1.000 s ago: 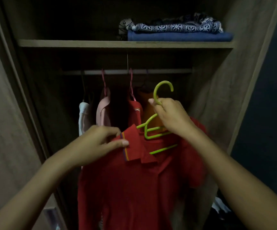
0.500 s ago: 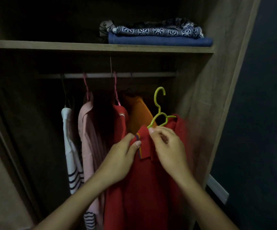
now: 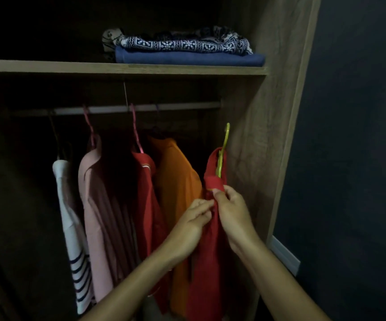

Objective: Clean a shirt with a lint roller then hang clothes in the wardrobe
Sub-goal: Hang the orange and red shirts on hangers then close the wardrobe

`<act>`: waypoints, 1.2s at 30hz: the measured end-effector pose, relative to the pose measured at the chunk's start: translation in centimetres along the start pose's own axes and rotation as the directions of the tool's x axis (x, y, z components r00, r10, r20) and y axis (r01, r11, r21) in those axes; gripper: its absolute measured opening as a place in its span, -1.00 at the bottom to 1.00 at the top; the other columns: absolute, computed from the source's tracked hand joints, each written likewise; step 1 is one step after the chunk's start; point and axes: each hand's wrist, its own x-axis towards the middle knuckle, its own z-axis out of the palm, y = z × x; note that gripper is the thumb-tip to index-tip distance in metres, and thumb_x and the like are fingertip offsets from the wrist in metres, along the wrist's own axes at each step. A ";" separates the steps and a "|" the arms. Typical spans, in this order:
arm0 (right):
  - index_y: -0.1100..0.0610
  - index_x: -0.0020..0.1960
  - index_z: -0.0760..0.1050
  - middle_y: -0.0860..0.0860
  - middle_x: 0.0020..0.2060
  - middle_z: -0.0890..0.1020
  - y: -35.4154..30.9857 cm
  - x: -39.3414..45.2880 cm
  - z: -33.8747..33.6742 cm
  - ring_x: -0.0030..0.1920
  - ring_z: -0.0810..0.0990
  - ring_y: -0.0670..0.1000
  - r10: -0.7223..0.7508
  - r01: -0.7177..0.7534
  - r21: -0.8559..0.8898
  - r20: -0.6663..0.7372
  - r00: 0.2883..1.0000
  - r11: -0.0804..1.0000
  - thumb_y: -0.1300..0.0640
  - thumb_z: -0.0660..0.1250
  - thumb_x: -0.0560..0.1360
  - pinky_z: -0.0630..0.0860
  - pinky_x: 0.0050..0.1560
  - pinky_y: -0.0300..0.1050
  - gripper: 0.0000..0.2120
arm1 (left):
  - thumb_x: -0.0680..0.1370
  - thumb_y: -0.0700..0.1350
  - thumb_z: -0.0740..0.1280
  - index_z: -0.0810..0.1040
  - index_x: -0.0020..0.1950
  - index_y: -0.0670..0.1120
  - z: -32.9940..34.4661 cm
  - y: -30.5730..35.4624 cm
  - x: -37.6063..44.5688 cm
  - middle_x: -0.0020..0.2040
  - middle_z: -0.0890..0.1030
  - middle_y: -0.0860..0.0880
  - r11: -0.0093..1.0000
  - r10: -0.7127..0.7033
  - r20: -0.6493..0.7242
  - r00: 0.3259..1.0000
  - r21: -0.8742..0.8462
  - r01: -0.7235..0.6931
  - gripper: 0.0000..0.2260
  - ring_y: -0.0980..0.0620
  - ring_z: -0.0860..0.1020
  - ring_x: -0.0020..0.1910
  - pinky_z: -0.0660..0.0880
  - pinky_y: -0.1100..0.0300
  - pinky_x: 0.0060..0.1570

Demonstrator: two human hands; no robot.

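A red polo shirt (image 3: 207, 262) hangs on a lime green hanger (image 3: 222, 154), turned edge-on at the right end of the open wardrobe. The hanger's hook is well below the metal rail (image 3: 175, 107) and not on it. My left hand (image 3: 193, 222) pinches the shirt's front just under the collar. My right hand (image 3: 232, 210) pinches the same spot from the right side. No lint roller is in view.
On the rail hang a white striped top (image 3: 71, 228), a pink shirt (image 3: 99, 205), another red shirt (image 3: 148, 205) and an orange shirt (image 3: 175, 188). Folded clothes (image 3: 182, 48) lie on the shelf (image 3: 118, 68) above. The wardrobe's side wall (image 3: 257, 158) is close on the right.
The red shirt on its hanger has moved right and deeper into the wardrobe and turned edge-on. My right hand left the hanger's hook and now pinches the shirt below the collar.
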 end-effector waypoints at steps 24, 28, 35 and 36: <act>0.33 0.03 0.56 0.29 0.02 0.63 -10.8 13.4 4.8 0.09 0.60 0.25 -0.227 0.220 -0.596 0.065 0.972 0.772 0.24 0.20 0.50 0.47 -0.06 -0.06 -0.76 | 0.39 -0.51 0.14 0.27 0.47 -0.13 -10.2 -0.6 8.0 0.58 0.01 -0.16 0.743 0.163 -0.442 0.882 0.643 0.185 -0.34 -0.15 0.26 0.48 0.29 0.22 0.33; 0.33 0.20 0.48 0.27 0.19 0.55 -12.1 15.0 6.1 0.22 0.53 0.25 -0.163 0.150 -0.638 0.039 0.986 0.755 0.27 0.16 0.53 0.47 0.14 -0.05 -0.72 | 0.38 -0.56 0.10 0.03 0.57 -0.06 -11.9 -1.5 7.7 0.59 -0.01 -0.11 0.768 0.169 -0.379 0.910 0.629 0.119 -0.17 -0.01 0.04 0.55 0.07 0.56 0.18; 0.32 0.16 0.53 0.25 0.17 0.58 -9.3 16.9 6.8 0.19 0.56 0.23 -0.041 0.055 -0.685 0.037 0.998 0.727 0.28 0.22 0.52 0.50 0.11 -0.07 -0.74 | 0.40 -0.54 0.10 0.07 0.56 -0.07 -11.3 -1.4 8.4 0.59 -0.04 -0.09 0.734 0.173 -0.312 0.934 0.674 0.089 -0.22 -0.01 0.03 0.55 0.12 0.28 0.42; 0.31 0.15 0.54 0.25 0.16 0.59 -8.5 16.8 6.7 0.18 0.57 0.23 -0.040 0.049 -0.676 0.029 0.999 0.735 0.29 0.21 0.53 0.51 0.08 -0.07 -0.75 | 0.41 -0.53 0.11 0.08 0.56 -0.07 -11.2 -1.5 8.6 0.59 -0.04 -0.09 0.732 0.173 -0.307 0.936 0.676 0.086 -0.23 -0.02 0.04 0.55 0.13 0.25 0.43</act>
